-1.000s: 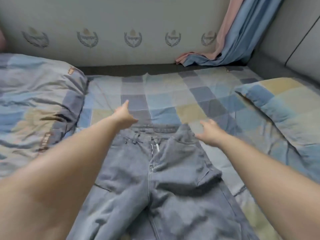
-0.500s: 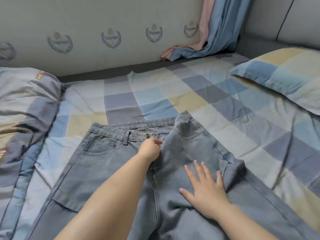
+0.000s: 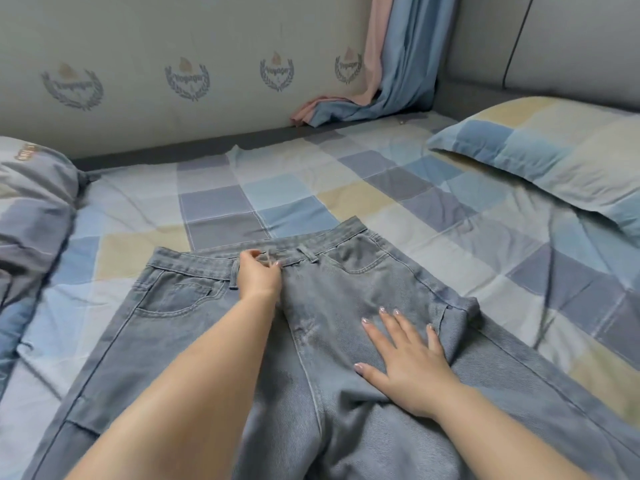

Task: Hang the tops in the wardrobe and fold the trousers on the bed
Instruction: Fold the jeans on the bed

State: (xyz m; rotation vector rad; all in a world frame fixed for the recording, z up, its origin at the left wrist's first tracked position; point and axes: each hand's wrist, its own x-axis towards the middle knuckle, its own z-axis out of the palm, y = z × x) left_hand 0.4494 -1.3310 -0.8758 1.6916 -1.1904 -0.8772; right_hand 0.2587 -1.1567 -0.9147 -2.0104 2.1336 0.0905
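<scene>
On the bed (image 3: 346,188), left hand (image 3: 258,277) pinches the jeans (image 3: 180,306) waistband; right hand (image 3: 407,363) presses flat, fingers straight.

1. Jeans (image 3: 346,306): faded light blue denim with paler stitching.
2. Sheet (image 3: 221,202): checked in pale blue, grey-blue, cream and white squares.
3. Pillow (image 3: 540,147): the same blue and cream check.
4. Curtain (image 3: 405,64): blue with a pink layer.
5. Wall (image 3: 138,46): pale grey-green, with a row of grey wreath crests.
</scene>
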